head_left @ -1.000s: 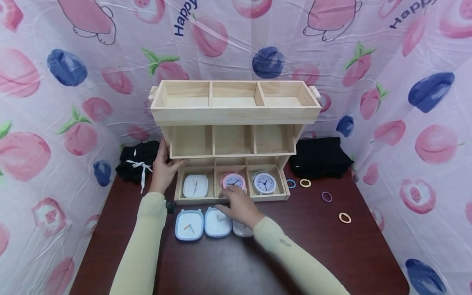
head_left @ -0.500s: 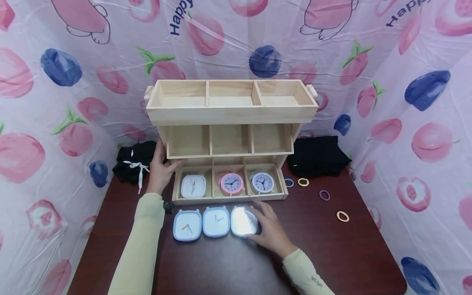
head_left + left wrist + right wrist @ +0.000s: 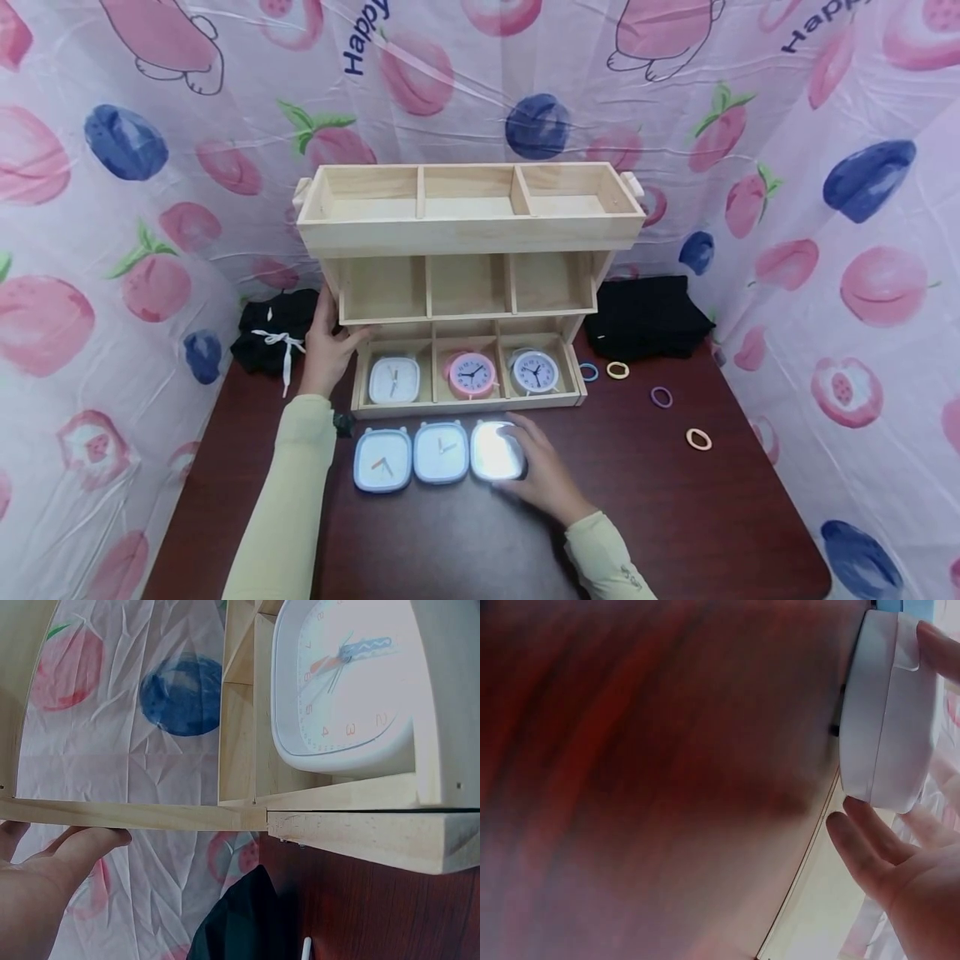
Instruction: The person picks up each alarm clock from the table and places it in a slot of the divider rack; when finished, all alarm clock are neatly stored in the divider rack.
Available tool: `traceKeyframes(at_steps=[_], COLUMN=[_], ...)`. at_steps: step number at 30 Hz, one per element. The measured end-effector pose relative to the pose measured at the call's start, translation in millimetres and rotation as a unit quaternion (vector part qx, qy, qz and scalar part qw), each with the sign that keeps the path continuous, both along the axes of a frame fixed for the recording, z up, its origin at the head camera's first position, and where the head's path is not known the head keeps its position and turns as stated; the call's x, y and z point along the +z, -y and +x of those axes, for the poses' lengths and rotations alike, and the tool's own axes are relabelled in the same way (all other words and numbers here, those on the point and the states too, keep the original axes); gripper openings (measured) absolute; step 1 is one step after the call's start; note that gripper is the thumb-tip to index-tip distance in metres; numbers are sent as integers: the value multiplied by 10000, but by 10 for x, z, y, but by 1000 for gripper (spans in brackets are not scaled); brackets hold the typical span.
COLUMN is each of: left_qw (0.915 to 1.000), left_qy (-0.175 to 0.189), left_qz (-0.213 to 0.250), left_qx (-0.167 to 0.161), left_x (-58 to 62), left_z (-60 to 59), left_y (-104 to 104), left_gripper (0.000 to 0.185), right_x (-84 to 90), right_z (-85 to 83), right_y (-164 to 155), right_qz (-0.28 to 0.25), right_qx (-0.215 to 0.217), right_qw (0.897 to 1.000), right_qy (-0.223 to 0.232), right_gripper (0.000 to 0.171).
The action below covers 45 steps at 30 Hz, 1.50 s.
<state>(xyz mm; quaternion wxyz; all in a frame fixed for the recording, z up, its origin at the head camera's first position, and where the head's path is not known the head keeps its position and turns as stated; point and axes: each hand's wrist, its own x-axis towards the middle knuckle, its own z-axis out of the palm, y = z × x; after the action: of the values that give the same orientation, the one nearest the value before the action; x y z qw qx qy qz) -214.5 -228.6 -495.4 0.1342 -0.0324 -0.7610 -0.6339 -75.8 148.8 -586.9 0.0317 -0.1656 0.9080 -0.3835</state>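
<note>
My right hand [image 3: 546, 473] grips the white square alarm clock [image 3: 495, 451], the rightmost of a row of three on the table. Its face glows bright. In the right wrist view, thumb and fingertips touch opposite sides of its white case [image 3: 892, 712]. My left hand [image 3: 327, 357] rests against the left side of the tiered wooden box [image 3: 472, 237], fingers along the panel [image 3: 135, 815]. Two light-blue clocks, the left one [image 3: 382, 460] and the middle one [image 3: 440, 452], stand beside the gripped clock.
The bottom tier holds a white square clock [image 3: 394, 380], a pink round clock [image 3: 472, 374] and a white round clock [image 3: 536, 372]. Several rings, one purple [image 3: 661, 397], lie at right. Folded black cloth [image 3: 648, 318] and a black bundle with white cord [image 3: 276, 333] flank the box.
My right hand has moved from over the pink clock in the bottom tier down to the rightmost square clock, whose face has turned bright. The left hand stays at the box's side.
</note>
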Motion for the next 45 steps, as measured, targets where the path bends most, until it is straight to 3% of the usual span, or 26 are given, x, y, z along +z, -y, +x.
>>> traceKeyframes(at_steps=[5,14,17,22,26,30,34,38,41,45], left_qw=[10000,10000,10000,9999,9998,9998,9999,9999,10000,10000], left_qy=[-23,14,57,129,148,160,140,83,49,-23], left_qz=[22,21,32,84,96,95,56,56,63,69], left_qx=[27,7,19,33,19,3,-12,-20,-3,-9], left_x=[6,0,0,3,3,-4,3,3,0,-8], left_z=[-9,-10,-8,-12,-16,-12,-7,-5,-3,-4], left_y=[-1,-11,-9,-8,-9,-5,4,8,6,0], left_gripper=[109,109,110,110,110,110,109,110,109,108], right_x=[-9,27,125,431,737,1042,1288,1439,1490,1510], right_z=[-9,70,91,37,-115,-366,-651,-936,-1140,-1355], right_y=[4,-64,-126,-275,-400,-456,-404,-289,-206,-120], right_qz=[-8,-379,-381,-486,-921,-1558,-1977,-1972,-1687,-1344], right_qx=[12,-485,-662,-773,-763,-844,-1332,-2109,-2531,-2753], right_qw=[10000,9980,9967,9903,9745,9480,9143,8873,8812,8843], right_qy=[-42,-131,-284,-1049,-1901,-2643,-3273,-3596,-3618,-3523], right_gripper=[79,68,66,64,62,59,55,53,53,54])
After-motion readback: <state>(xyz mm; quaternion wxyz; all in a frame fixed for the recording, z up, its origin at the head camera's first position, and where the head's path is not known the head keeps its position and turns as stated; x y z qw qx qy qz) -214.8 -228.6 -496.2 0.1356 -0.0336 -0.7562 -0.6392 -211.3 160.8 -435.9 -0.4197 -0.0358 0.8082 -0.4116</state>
